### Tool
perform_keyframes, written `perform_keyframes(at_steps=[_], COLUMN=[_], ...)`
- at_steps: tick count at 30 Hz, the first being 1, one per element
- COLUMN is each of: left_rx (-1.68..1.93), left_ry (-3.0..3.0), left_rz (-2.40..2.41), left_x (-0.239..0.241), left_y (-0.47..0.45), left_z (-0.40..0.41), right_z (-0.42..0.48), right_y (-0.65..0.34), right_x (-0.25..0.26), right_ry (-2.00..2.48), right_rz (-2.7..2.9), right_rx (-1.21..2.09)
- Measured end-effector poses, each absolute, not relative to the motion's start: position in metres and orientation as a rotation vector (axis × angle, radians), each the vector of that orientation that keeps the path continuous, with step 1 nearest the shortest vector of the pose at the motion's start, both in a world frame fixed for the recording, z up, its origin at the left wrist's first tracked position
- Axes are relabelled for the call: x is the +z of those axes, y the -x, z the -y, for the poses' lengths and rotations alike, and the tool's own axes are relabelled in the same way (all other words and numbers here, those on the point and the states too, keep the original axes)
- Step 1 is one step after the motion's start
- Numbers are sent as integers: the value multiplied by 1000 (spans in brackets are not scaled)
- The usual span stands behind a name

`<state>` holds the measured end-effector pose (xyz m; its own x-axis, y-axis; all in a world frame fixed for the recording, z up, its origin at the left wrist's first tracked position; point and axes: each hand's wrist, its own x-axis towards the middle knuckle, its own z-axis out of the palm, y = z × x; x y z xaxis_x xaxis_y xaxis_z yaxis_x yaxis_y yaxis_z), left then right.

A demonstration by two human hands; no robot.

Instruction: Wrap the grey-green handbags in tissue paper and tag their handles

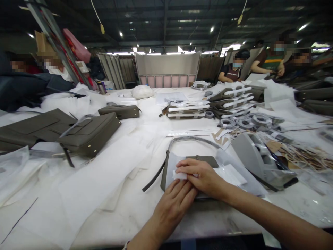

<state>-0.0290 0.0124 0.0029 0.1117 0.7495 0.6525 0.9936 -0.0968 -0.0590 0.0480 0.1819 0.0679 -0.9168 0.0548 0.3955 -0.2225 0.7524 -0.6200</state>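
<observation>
Small bag [208, 160] on table [213, 222], dead ahead, mostly under tissue [251, 184]. L hand [179, 198] palm-down on it, unclenched; R hand [201, 175] fingers bent over white slip [180, 175], can't tell if pinching. Best: L steady, R smooths slip, no creases. Strap [192, 138] loops behind bag, tail end [156, 178] pokes L, poss. snag. Grey wrapped bundle [247, 152] crowds R side. Coils [244, 123], bag stack [186, 109] beyond.

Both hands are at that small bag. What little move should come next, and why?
Perhaps smooth the white slip flat with the right hand while the left hand steadies the bag. Both hands are at the slip, over the bag; whether it is gripped is hidden.
</observation>
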Motion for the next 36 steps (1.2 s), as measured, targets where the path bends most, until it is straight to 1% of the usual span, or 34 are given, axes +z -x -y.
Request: perform_keyframes(at_steps=[7,11,16,20,21,23,26,28,31,36], left_rx=[-865,-1073,-1213,-1141,-1110,-1037,-910,-843,-781,-736], left_ry=[1719,1622,1600,1682,1714,1767,1795,1779,1775,1754], left_rz=[1786,1865,1916,1881,1866,1842,1831,1823,1797,1782], left_x=[-12,-19,-21,-17,-16,-13,-10,-9,-8,-8], left_y=[22,21,21,23,23,24,23,23,22,21], left_z=[-12,-10,-10,-11,-11,-10,-8,-8,-9,-10], right_z=[-177,-173,-162,-156,-158,-170,-199,-218,-232,-221], right_y=[-75,-84,-89,-94,-94,-93,-79,-64,-39,-7], right_x=[52,49,44,53,57,65,72,71,65,59], right_ry=[-75,-56,-158,-397,-407,-293,29,124,95,6], right_rz=[2504,2451,2398,2457,2485,2518,2578,2740,3038,3186], right_rx=[886,822,749,800,818,796,572,383,210,179])
